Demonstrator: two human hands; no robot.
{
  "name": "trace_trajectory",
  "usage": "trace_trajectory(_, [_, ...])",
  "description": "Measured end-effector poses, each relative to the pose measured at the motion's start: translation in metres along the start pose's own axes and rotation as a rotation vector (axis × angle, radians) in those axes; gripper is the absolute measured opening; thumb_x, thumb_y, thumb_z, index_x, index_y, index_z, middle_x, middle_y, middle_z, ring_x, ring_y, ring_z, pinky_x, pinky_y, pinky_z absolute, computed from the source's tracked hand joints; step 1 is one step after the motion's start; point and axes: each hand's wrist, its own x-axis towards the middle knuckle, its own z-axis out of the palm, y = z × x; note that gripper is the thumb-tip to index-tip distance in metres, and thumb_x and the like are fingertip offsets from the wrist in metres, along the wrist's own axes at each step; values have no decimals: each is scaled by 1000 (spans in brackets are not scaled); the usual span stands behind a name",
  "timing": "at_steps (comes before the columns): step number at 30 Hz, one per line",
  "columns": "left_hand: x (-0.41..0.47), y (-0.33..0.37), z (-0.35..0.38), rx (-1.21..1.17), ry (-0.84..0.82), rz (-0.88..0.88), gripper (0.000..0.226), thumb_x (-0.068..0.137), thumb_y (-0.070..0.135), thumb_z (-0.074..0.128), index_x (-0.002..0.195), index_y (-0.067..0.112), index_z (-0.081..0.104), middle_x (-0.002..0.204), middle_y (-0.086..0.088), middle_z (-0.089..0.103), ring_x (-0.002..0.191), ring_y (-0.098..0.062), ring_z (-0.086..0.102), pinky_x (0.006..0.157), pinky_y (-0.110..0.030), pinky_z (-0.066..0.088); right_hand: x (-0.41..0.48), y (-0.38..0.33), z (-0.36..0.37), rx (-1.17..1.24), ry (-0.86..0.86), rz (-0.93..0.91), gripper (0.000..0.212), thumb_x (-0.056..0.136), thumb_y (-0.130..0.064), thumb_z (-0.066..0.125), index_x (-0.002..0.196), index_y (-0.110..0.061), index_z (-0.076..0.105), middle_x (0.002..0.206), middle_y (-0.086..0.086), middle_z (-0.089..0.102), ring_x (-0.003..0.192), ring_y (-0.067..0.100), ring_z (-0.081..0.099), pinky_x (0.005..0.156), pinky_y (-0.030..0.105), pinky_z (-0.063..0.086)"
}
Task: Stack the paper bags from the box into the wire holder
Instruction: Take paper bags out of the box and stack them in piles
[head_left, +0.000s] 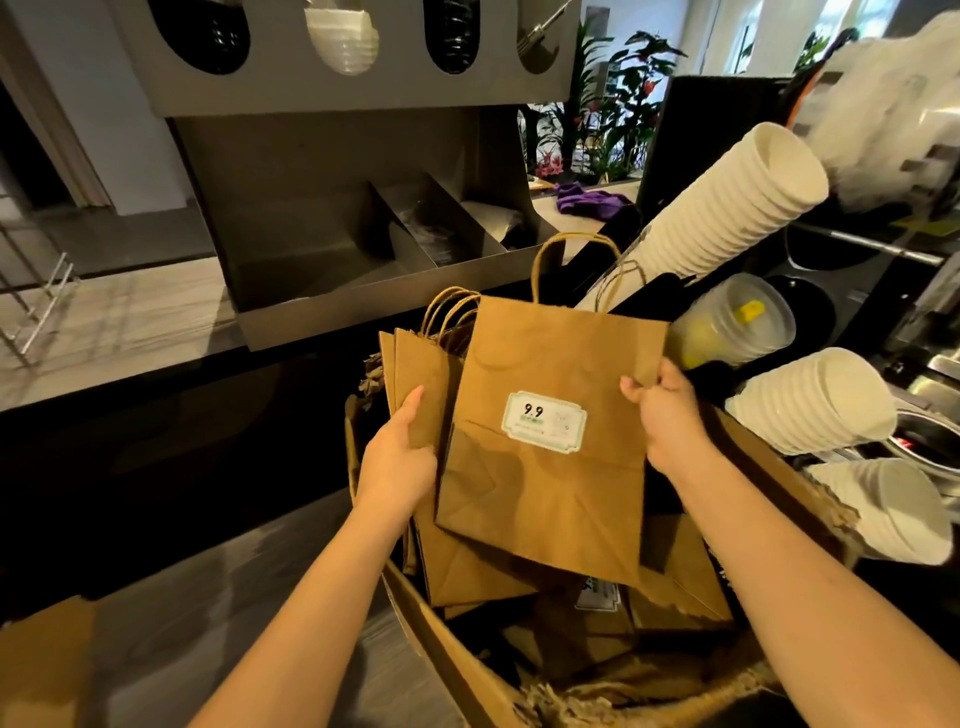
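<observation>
A flat brown paper bag (550, 478) with twisted handles and a white "9.9" sticker is held up over the open cardboard box (457, 660). My right hand (670, 415) pinches its right edge near the top. My left hand (402, 452) grips a bundle of several more folded bags (421, 374) just left of it. More bags (670, 582) lie loose inside the box below. A wire holder (36, 306) stands on the pale counter at the far left, partly cut off by the frame edge.
A steel dispenser (332, 249) with slanted compartments stands behind the box. Stacks of white paper cups (727, 202) and a clear lidded cup (737, 322) lean in from the right. A dark counter surface runs along the left. Plants and a purple cloth lie beyond.
</observation>
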Motion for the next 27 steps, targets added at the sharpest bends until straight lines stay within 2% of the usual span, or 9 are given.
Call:
trace_trajectory(3, [-3, 4, 2, -20, 21, 32, 54, 99, 20, 45, 148, 33, 26, 150, 3, 33, 122, -14, 47, 93, -30, 46, 1, 9, 10, -75, -178, 27, 48, 93, 5, 45, 130, -26, 46, 126, 4, 58, 109, 24, 57, 94, 46, 47])
trace_trajectory(6, [-3, 4, 3, 52, 9, 28, 76, 86, 40, 63, 150, 27, 23, 151, 0, 33, 136, -21, 35, 108, -41, 37, -2, 14, 15, -77, -370, 91, 70, 90, 13, 45, 146, -26, 26, 138, 3, 47, 124, 22, 46, 106, 46, 37])
trace_trajectory(9, [-3, 3, 3, 65, -29, 8, 91, 78, 11, 74, 150, 28, 21, 147, 0, 39, 132, -22, 40, 105, -43, 42, -2, 18, 14, -269, -522, 157, 91, 90, 5, 52, 150, -38, -2, 149, -2, 34, 137, 21, 31, 115, 45, 22])
trace_trajectory(11, [-2, 1, 2, 34, -34, 13, 88, 78, -4, 69, 147, 30, 27, 144, 1, 42, 130, -21, 43, 101, -43, 46, 3, 23, 14, -439, -475, 223, 93, 92, -8, 56, 149, -35, -11, 152, -2, 27, 138, 24, 28, 110, 44, 27])
trace_trajectory(13, [-3, 2, 1, 5, -21, 32, 80, 79, -9, 64, 143, 30, 37, 143, 4, 44, 130, -19, 41, 102, -39, 45, 13, 30, 11, -642, -319, 239, 83, 92, -19, 56, 151, -31, -1, 152, 3, 29, 133, 29, 37, 99, 42, 40])
trace_trajectory(15, [-4, 3, 1, 27, 12, 72, 71, 80, -10, 61, 137, 29, 47, 140, 4, 47, 129, -18, 43, 103, -35, 43, 27, 44, 5, -906, -275, 207, 66, 89, -23, 52, 147, -24, 22, 131, 13, 50, 109, 32, 54, 82, 41, 50])
trace_trajectory(18, [-6, 8, 2, 104, 73, 116, 62, 84, -7, 53, 135, 27, 49, 138, 1, 50, 128, -21, 44, 97, -26, 38, 25, 47, 0, -1265, -327, 133, 33, 93, -22, 43, 124, -12, 43, 87, 7, 49, 70, 21, 47, 54, 29, 38])
trace_trajectory(23, [-9, 6, 1, 222, 163, 110, 62, 87, 2, 51, 142, 27, 41, 137, -4, 50, 122, -25, 48, 94, -32, 44, -2, 47, -5, -1388, -500, 266, 32, 96, -10, 44, 125, 1, 52, 88, 8, 50, 70, 21, 47, 58, 29, 39])
trace_trajectory(27, [-12, 6, 1, 259, 175, 122, 62, 88, 2, 52, 143, 29, 38, 136, -3, 49, 114, -24, 53, 86, -32, 46, -2, 52, -11, -1260, -460, 434, 50, 95, -17, 46, 142, -8, 30, 77, 7, 47, 60, 17, 47, 52, 27, 41])
